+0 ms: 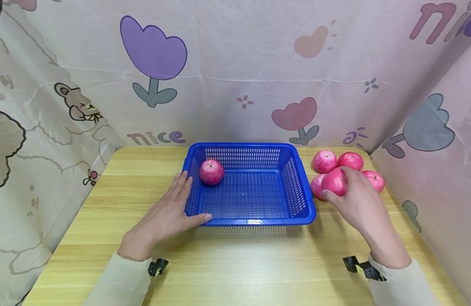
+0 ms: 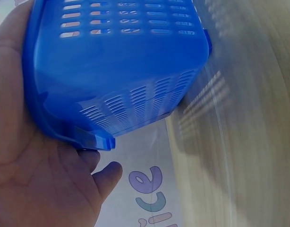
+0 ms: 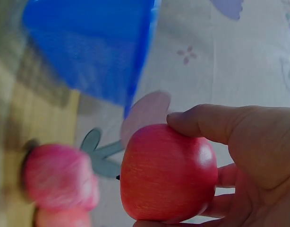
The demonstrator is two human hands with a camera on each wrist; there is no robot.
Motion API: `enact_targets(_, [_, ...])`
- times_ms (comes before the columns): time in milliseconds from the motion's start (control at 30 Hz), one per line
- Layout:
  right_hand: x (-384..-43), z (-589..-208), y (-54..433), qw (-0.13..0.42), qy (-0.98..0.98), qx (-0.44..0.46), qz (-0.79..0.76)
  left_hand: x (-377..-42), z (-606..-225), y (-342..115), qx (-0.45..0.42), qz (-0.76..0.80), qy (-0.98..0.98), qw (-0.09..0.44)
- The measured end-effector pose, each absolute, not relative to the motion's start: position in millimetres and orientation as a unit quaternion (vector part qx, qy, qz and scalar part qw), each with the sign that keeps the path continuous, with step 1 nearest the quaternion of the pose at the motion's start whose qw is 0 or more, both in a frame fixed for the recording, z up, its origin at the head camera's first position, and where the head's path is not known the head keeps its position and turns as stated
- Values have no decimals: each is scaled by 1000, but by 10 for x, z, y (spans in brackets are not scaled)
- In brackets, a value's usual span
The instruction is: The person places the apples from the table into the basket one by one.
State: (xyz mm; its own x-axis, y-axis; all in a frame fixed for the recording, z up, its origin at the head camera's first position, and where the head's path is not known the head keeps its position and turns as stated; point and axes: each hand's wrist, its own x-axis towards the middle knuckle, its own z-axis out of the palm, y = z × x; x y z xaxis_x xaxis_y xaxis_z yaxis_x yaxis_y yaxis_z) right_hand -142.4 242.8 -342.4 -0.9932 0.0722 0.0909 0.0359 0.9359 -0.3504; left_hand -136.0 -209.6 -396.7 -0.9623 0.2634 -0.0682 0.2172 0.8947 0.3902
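Observation:
A blue plastic basket (image 1: 251, 222) with slotted walls stands on the table, and one pink-red apple (image 1: 211, 172) lies in its back left corner. My left hand (image 1: 170, 212) rests on the basket's near left corner, thumb along the front rim and fingers over the left rim. In the left wrist view the palm (image 2: 36, 175) lies against the rim. Right of the basket, my right hand (image 1: 359, 199) grips a red apple (image 3: 168, 175) between thumb and fingers. The right wrist view shows that apple raised above the other apples (image 3: 60, 177).
Several more apples cluster at the table's back right, among them one apple (image 1: 324, 161) near the basket and another (image 1: 374, 180) by the right edge. A printed curtain (image 1: 235, 63) hangs behind the wooden table (image 1: 243, 267) and along both sides.

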Motion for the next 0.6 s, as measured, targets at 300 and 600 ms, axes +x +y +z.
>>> enact_targets(300, [-1685, -2972, 1945, 15, -987, 39, 154, -1368, -3966, -2094, 123, 191, 972, 60])
enact_targets(600, [-2029, -2792, 1425, 9, -983, 119, 142, -1358, -3975, -2094, 122, 196, 971, 58])
